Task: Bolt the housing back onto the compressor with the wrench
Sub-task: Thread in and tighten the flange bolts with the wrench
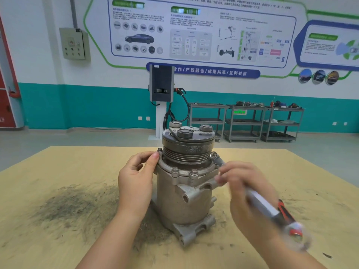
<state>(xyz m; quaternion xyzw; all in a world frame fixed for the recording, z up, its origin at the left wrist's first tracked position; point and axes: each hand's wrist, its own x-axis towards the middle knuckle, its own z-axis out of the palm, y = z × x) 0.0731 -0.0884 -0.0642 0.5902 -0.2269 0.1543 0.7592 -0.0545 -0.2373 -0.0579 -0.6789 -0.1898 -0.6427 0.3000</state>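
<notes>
Right hand [246, 191] is smeared by blur – its grip curls round the wrench [272, 208], head on a flange bolt [213, 155]; left hand [136, 179] pinches the housing [186, 176] rim of the upright, grimy compressor [186, 202] mid-counter [58, 171]

The rear wall [38, 45] is white above and teal below, the teal band running across the middle of the frame. A large printed information board [194, 32] with green and blue borders fills the upper centre and upper right. A grey electrical box [74, 43] is mounted at upper left, beneath a vertical conduit. A red cabinet [6, 94] stands at the left edge. A dark charging unit [161, 84] on a white post, with a black cable, stands at centre. Three grey shelf carts [246, 123] line the wall at centre right. The floor [68, 138] is grey. A pale wooden tabletop [58, 171] with dark smudges occupies the lower frame.
</notes>
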